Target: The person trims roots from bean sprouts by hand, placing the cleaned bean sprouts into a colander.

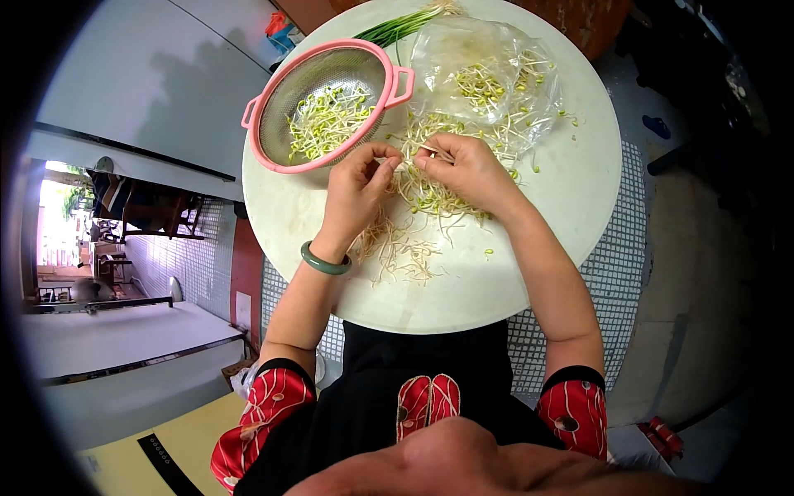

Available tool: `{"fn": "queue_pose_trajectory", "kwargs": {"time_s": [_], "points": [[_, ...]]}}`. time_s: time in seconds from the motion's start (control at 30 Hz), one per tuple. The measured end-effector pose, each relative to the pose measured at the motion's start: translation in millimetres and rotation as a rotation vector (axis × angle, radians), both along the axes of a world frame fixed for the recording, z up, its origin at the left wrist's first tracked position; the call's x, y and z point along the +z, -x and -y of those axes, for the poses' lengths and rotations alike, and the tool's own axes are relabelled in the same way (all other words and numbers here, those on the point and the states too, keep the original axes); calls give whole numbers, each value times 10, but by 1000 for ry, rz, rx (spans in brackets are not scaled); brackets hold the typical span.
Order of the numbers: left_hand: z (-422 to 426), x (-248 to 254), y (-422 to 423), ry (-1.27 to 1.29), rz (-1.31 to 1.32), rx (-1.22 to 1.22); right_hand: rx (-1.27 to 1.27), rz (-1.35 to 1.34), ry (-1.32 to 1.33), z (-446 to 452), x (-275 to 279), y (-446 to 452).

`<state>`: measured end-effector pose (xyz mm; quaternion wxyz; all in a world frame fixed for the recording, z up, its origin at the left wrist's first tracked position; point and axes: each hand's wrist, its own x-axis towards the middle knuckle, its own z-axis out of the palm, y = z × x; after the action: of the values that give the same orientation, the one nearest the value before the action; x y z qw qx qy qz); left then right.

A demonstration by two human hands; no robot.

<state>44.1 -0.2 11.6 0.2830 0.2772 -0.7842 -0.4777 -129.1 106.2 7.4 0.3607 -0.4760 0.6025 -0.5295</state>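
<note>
My left hand [361, 188], with a green bangle [326, 259] on its wrist, pinches the end of something thin, too small to make out, beside the pile of bean sprouts [430, 196]. Close to its right, my right hand [468, 171] holds a bean sprout [436, 154] between thumb and fingers. The fingertips of both hands nearly meet over the pile. Thin brownish root ends [403, 253] lie scattered just below the hands. A pink-rimmed metal strainer [270, 147] holds trimmed-looking sprouts [329, 121] at the upper left.
On the round white table [488, 289], a clear plastic bag [521, 50] with more sprouts lies open at the upper right. A bunch of green onions [397, 29] rests at the far edge. A slipper [656, 126] is on the floor to the right.
</note>
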Motion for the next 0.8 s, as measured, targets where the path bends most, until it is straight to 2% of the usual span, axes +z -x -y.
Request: {"fn": "queue_pose_trajectory", "kwargs": {"time_s": [0.07,0.17,0.37,0.47,0.57,0.67,0.7,0.8], "points": [[-34,44,-8,-245,-35,-41,-1,46,-2,-10,36,4],[-55,82,-9,-239,3,-37,9,10,-43,-9,57,19],[-37,-6,-19,31,51,-13,12,-34,-17,22,-38,20],[-68,15,-2,-138,-100,77,75,14,3,47,-107,27],[-23,43,-117,-101,31,13,5,567,-76,-30,156,87],[24,89,-295,317,371,-220,55,1040,227,34,-43,316],[-3,84,-305,340,449,-178,33,1105,239,26,-12,344],[-47,137,-208,355,328,-81,108,1261,237,-2,-14,434]]}}
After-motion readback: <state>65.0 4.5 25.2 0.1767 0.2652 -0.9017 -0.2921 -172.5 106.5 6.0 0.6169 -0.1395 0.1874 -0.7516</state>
